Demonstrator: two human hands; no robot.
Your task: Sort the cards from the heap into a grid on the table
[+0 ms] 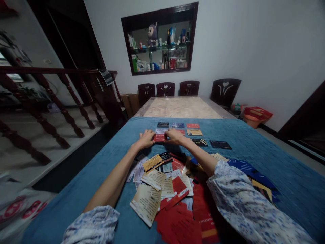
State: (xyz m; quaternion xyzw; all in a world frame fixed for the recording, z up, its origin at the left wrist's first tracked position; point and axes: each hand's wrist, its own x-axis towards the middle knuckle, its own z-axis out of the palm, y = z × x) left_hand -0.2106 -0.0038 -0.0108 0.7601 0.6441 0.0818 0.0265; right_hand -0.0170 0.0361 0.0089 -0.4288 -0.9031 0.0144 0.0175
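My left hand [146,138] and my right hand [175,136] grip a red card [159,138] between them, one at each end. The card is at or just above the blue cloth, at the near left of some cards laid out in rows. Behind it are a black card [163,125], a blue card [178,125], a red-orange card [193,125], a pale card [160,130] and a yellow card [194,132]. Right of my right hand lie a black card with pale lines [199,142] and a plain dark card [220,145]. My right hand partly covers another red card.
A loose heap of cream cards [147,203], red cards [179,225] and others spreads under my forearms. Blue cards [250,174] lie to the right. The blue cloth [101,183] covers the table's near part. Dark chairs [165,89] stand at the far end.
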